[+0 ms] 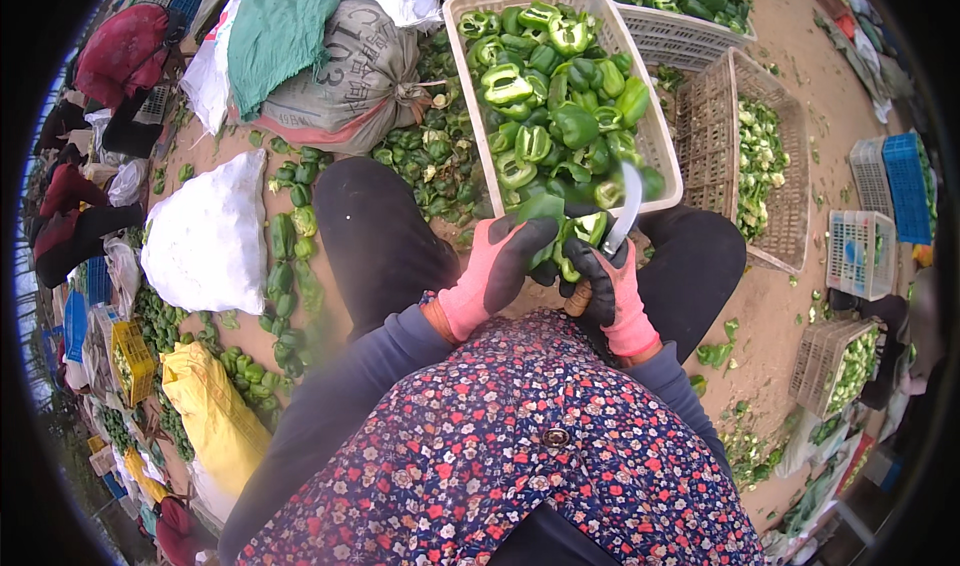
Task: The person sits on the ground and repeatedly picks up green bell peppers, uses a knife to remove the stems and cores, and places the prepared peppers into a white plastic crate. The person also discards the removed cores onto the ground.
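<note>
My left hand (491,275), in a pink glove with a black-coated palm, grips a green bell pepper (541,209) over my lap. In the same kind of glove, my right hand (613,296) is closed around a knife whose curved blade (630,200) points up and away from me. The end of its brown handle (578,299) shows below the fingers. Between the two hands is a cut pepper part (589,228) with pale flesh; whether it belongs to the left hand's pepper is unclear. Just beyond, a whitish plastic crate (673,162) holds cut green peppers (574,125).
Whole peppers (282,288) lie on the ground at left, beside a white sack (208,234). A tied sack (352,78) stands beyond my left knee. At right, a tilted crate (709,135) holds pale pepper cores (759,165). Other people (124,52) work at far left.
</note>
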Motion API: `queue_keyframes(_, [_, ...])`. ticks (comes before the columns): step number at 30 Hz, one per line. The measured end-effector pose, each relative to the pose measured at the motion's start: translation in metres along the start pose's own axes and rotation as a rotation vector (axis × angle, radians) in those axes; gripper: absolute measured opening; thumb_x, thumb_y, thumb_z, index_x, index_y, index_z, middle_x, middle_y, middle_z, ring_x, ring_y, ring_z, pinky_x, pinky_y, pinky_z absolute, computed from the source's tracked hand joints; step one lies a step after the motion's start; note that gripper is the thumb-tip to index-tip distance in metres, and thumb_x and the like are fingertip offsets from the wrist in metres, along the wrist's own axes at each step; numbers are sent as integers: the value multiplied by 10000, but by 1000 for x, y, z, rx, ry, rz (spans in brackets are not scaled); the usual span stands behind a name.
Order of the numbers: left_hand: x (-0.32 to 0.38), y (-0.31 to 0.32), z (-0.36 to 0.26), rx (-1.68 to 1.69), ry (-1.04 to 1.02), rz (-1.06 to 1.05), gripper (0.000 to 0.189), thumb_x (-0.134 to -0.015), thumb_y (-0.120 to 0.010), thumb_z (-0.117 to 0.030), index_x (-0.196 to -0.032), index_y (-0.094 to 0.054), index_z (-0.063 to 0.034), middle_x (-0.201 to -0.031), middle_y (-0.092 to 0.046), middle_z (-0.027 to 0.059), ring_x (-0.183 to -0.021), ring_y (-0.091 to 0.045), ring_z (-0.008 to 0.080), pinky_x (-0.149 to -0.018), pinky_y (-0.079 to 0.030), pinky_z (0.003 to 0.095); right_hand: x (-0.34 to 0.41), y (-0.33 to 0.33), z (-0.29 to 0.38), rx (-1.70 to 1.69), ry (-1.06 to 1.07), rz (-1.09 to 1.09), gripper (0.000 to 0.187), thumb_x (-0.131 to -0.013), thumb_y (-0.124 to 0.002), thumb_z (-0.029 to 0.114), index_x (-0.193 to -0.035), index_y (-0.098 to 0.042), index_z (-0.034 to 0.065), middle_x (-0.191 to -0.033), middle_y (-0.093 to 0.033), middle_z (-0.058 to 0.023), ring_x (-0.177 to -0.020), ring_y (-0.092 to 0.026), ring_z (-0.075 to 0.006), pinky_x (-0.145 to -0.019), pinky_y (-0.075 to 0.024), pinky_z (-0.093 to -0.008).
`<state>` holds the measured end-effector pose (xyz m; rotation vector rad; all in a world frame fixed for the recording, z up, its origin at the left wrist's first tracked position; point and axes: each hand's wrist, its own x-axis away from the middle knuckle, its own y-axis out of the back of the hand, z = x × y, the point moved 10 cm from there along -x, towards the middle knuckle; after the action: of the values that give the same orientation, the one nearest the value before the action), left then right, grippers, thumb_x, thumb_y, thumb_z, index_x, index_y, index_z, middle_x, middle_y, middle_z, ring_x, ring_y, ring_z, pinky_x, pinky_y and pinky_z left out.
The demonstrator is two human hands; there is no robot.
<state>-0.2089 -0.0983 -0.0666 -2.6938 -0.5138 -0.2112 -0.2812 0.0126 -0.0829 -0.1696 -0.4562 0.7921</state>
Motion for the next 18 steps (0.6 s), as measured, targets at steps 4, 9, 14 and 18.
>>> queue_keyframes(4, [-25,-5,16,443,278,124,460,-1010,-475,-418,-1218,-584,-23,-979,-681,98,-758,-675,201,-638,-560,331,-25,15,-14,-288,-53,92,441,-905,-646,230,-1284,-556,25,-1015,-650,-46,-827,-638,-138,-736,-532,-263])
queue_keyframes(9, [-106,53,-28,-54,95,171,569,-1001,-488,-464,-1317,-508,9,-1096,-647,126,-832,-689,213,-724,-578,328,-97,36,51,-189,76,-95,558,-913,-667,326,-1375,-490,68,-1028,-656,-80,-747,-670,-171,-524,-515,-285])
queue_keyframes(14, [-157,259,-71,-878,-7,-220,429,-977,-582,-305,-1250,-582,27,-999,-676,59,-832,-598,113,-747,-496,285,-134,39,97,338,274,-322,496,-942,-636,223,-1393,-504,64,-1152,-641,-66,-765,-657,-154,-536,-489,-247])
queue_keyframes(18, [-168,372,47,-1340,306,-115,373,-889,-648,-325,-1088,-669,-10,-1019,-700,190,-964,-662,345,-864,-489,402,-139,16,13,272,-18,-199,500,-934,-647,202,-1375,-499,18,-1082,-688,-78,-651,-623,-97,-456,-459,-217])
